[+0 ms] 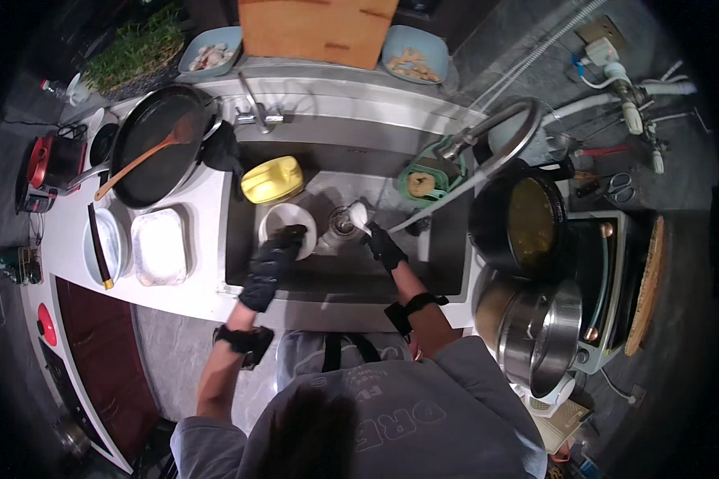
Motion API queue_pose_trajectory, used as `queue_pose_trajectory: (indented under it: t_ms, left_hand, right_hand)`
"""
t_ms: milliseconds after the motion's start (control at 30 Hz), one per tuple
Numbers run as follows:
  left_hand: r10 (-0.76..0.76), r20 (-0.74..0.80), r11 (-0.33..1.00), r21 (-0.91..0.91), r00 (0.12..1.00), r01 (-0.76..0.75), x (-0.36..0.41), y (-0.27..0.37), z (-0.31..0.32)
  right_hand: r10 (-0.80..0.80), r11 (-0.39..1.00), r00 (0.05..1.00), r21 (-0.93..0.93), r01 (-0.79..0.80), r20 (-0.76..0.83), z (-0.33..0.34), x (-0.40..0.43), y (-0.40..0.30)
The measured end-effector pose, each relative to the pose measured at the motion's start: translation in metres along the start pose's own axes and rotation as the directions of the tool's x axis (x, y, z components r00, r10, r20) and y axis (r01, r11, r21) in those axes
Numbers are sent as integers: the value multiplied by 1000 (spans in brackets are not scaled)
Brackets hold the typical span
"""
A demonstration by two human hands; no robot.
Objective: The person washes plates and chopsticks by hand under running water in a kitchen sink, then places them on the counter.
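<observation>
Both hands wear black gloves and are over the dark sink. My right hand grips the handle of a white spoon, whose bowl is beside the round metal drain. Across a white bowl in the left half of the sink lies my left hand. Its fingers overlap the bowl's inside, and blur hides whether they grip it. A yellow plastic bottle lies just behind the bowl.
A green caddy hangs at the sink's right, under a curved metal spout. Left stand a frying pan with a wooden spatula and a white tray. Right are a dark pot and steel pots.
</observation>
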State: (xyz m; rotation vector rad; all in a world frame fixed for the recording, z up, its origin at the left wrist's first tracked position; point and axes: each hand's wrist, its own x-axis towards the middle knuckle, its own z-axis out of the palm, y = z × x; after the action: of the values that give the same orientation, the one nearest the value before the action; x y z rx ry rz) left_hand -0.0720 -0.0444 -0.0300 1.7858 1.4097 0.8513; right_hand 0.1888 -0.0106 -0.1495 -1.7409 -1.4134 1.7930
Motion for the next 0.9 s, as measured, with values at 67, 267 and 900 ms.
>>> queue_pose_trajectory:
  t_ms: [67,267,900]
  left_hand:
    - [215,60,977,-16,975,-214,15,-26,71]
    - [-465,458,-86,-875,757,476,39,-15,190]
    - [-574,581,-326,-809,577,490,75,36,245]
  right_hand:
    - [414,823,896,356,-443,160,-30,-5,7]
    - [217,475,937,809,-347,275,-59,-25,12]
    - [298,903,940,368,-220,-169,-59,-69,-4]
